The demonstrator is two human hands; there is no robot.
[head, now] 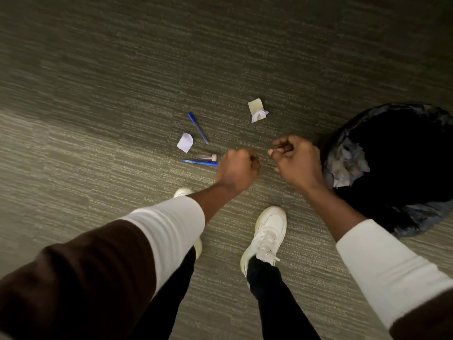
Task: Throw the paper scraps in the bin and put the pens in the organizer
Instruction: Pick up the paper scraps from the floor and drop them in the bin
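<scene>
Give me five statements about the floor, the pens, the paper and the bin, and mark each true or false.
1. Two blue pens lie on the carpet. True: one blue pen lies slanted, the other pen lies nearly level by the left hand.
2. The bin is empty. False: the bin has crumpled paper inside.
3. Paper scraps lie on the carpet. True: a white scrap sits near the pens and a crumpled scrap sits farther off.
4. The right hand holds a pen. False: the right hand is curled shut with no pen showing.
5. The bin stands left of the person. False: it stands to the right.
</scene>
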